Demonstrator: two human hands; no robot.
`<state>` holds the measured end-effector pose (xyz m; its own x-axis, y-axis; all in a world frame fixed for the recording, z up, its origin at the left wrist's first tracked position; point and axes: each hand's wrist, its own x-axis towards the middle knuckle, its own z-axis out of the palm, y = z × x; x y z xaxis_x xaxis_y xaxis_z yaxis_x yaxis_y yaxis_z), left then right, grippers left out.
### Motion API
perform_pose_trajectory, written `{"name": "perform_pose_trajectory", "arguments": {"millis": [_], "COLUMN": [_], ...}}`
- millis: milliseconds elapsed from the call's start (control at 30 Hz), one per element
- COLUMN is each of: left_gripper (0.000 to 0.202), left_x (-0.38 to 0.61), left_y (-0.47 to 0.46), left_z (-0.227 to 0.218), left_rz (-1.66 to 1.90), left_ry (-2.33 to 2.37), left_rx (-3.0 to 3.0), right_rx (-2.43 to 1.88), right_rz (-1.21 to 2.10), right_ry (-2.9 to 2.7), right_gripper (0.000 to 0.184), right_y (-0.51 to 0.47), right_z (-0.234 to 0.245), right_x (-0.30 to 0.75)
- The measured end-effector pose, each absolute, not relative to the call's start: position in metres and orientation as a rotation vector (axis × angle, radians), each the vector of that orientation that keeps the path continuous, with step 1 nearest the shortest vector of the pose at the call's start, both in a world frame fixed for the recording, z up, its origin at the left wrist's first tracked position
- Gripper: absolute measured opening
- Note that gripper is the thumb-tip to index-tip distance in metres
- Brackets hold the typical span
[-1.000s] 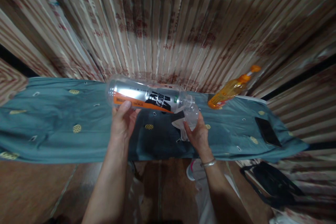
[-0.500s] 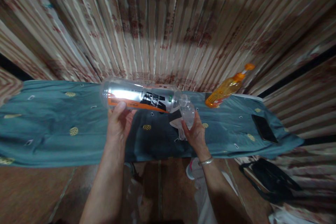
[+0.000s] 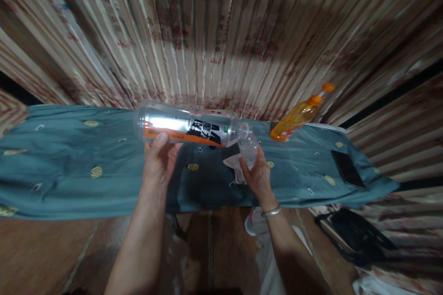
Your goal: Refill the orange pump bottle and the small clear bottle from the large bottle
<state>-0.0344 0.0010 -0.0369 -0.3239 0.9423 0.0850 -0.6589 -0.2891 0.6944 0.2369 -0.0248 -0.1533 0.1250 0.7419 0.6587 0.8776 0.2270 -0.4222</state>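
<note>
My left hand (image 3: 158,162) grips a large clear plastic bottle (image 3: 187,126) with a silver, orange and black label, held almost level with its mouth pointing right. The mouth sits over a small clear cup (image 3: 248,149), which my right hand (image 3: 258,176) holds from below. A silver bracelet (image 3: 271,212) circles my right wrist. Both hands hover over a table covered with a teal cloth (image 3: 69,170). Something white lies on the cloth (image 3: 233,166) just behind the cup.
An orange bottle with a pump top (image 3: 299,115) stands at the back right of the table. A dark phone (image 3: 347,174) lies near the right end. A striped curtain (image 3: 221,32) hangs behind. A black bag (image 3: 356,237) sits on the floor at right.
Barely anything has moved. The bottle and cup have stayed together, drifting a little left and up in the view.
</note>
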Motion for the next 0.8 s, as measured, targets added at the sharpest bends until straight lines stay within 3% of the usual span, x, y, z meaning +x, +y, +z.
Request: {"name": "perform_pose_trajectory", "arguments": {"millis": [800], "left_gripper": [0.053], "left_x": [-0.0323], "left_y": [0.0014], "left_z": [-0.0384], "left_rz": [1.829], "left_ry": [0.748], "left_rx": [0.607], "right_rx": [-1.512], "right_rz": [-0.201], "right_ry": [-1.656], "right_gripper": [0.07], "right_y": [-0.0252], "right_z": [-0.1548], "right_x": [0.2359]}}
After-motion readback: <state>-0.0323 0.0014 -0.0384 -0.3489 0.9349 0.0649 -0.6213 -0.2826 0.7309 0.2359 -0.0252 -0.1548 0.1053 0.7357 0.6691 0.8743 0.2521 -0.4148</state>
